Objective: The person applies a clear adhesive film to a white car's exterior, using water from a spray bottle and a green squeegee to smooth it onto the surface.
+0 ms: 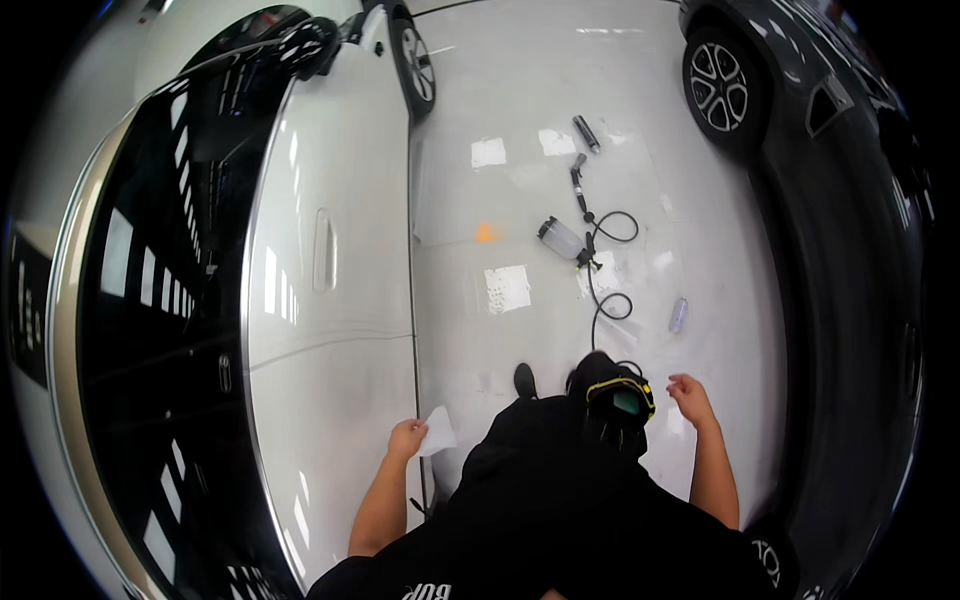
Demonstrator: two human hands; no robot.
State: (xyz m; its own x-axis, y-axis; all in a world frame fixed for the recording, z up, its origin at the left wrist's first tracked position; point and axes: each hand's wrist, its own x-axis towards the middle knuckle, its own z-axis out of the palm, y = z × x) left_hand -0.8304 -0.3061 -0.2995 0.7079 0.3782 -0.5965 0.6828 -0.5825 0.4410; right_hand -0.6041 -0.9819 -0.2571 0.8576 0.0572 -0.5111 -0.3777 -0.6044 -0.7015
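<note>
My left hand [407, 439] pinches a thin white sheet [439, 433] that hangs beside the lower edge of the car's side; I cannot tell if it is paper or film. Close to that hand is the white door panel [337, 225] of a car, with a recessed handle [324, 249]. My right hand [690, 399] hangs in the air over the floor with its fingers loosely curled and nothing visible in it. Between my hands, a black tool pouch [626, 401] with a yellow edge sits at my waist.
Ahead on the glossy floor [510, 195] lie a pressure sprayer bottle [562, 238], a black hose [592, 285], a spray gun [577, 180], a dark cylindrical canister [586, 133] and a clear bottle [679, 315]. A dark car [832, 315] stands on the right. An orange patch [486, 232] marks the floor.
</note>
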